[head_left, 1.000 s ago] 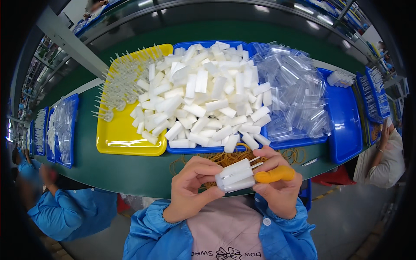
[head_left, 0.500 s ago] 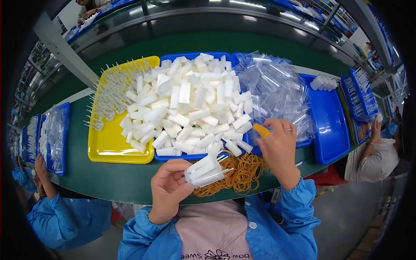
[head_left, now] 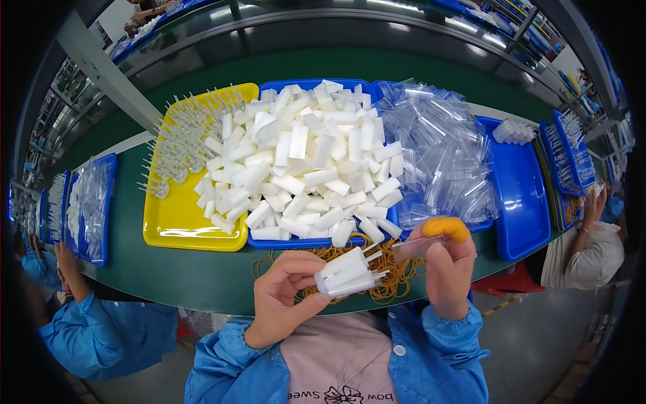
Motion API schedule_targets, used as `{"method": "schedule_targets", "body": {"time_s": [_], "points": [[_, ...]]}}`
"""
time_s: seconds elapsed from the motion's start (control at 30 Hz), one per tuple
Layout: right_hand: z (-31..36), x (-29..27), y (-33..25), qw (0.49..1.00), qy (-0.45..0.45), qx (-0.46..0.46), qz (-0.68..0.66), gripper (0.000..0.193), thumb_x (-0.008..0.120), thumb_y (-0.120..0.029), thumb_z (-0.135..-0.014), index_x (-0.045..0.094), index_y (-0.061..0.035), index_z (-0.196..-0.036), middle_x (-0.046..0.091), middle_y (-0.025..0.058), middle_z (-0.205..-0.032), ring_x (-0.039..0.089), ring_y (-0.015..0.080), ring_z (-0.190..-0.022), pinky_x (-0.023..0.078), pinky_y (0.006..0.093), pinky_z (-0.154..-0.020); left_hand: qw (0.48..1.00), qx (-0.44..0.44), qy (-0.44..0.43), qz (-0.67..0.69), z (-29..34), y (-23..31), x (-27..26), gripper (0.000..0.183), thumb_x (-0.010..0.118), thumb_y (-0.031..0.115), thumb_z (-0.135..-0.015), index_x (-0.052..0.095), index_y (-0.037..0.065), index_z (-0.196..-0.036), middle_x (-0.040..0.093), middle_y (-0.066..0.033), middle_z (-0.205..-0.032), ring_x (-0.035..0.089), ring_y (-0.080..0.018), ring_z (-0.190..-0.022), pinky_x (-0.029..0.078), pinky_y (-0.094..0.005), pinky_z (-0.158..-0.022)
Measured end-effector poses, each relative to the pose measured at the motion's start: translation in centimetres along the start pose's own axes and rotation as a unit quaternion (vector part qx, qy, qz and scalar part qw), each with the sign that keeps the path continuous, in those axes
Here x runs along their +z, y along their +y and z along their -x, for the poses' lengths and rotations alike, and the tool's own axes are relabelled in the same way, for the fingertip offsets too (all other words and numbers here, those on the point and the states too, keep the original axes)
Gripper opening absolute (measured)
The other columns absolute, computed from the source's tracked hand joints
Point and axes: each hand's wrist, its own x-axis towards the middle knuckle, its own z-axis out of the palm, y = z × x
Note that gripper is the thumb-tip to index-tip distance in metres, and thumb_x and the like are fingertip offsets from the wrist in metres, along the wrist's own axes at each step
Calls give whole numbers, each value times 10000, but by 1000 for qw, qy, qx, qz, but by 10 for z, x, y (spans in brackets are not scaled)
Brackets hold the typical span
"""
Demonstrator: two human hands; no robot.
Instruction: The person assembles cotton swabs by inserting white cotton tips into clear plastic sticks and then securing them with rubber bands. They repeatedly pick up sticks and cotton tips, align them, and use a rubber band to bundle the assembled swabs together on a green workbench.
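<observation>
My left hand (head_left: pixel 286 293) is closed around a bundle of white blocks (head_left: pixel 350 271) with thin white sticks poking out of their right ends; clear plastic wraps part of it. To the right, my right hand (head_left: pixel 449 273), a yellow finger cot (head_left: pixel 445 227) on one finger, pinches a thin clear plastic sleeve (head_left: pixel 414 249) close to the stick ends. Orange rubber bands (head_left: pixel 400 279) lie in a heap beneath both hands. Just beyond are a large pile of white blocks (head_left: pixel 299 182) and a pile of clear plastic sleeves (head_left: pixel 444 155).
A yellow tray (head_left: pixel 192 225) at left carries several white stemmed parts (head_left: pixel 182 145). At right, a blue tray (head_left: pixel 521 202) holds a few finished-looking white bundles (head_left: pixel 513 132). Co-workers in blue (head_left: pixel 111 337) and pale sleeves (head_left: pixel 589 256) sit on either side.
My right hand has come back from the sleeve pile toward me and now holds a clear sleeve. My left hand and its bundle have shifted slightly right.
</observation>
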Motion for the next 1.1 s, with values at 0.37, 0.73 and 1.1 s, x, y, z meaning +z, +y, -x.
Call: {"method": "schedule_targets", "body": {"time_s": [0.37, 0.73, 1.1], "points": [[11, 11, 13, 997, -11, -14, -71, 333, 612, -30, -826, 463, 10, -1121, 603, 169, -955, 643, 230, -843, 500, 322, -786, 980, 98, 6, -170, 3, 6, 8, 406, 741, -29, -662, 592, -17, -1039, 528, -148, -1087, 566, -205, -994, 488, -298, -863], [19, 13, 12, 999, -26, -36, -19, 344, 641, -8, -807, 472, 14, -1105, 624, 189, -965, 640, 243, -897, 504, 329, -806, 928, 88, -75, -354, 0, 23, 15, 462, 721, 32, -660, 604, 21, -1106, 485, -115, -1031, 540, -207, -950, 492, -297, -776], [22, 15, 11, 997, -36, -38, 50, 278, 674, -23, -765, 574, 14, -1022, 632, 145, -972, 608, 223, -901, 464, 334, -826, 936, 98, -76, -329, 0, 18, 14, 414, 700, -15, -665, 620, 6, -1071, 459, -113, -1063, 550, -203, -963, 483, -317, -840]]}}
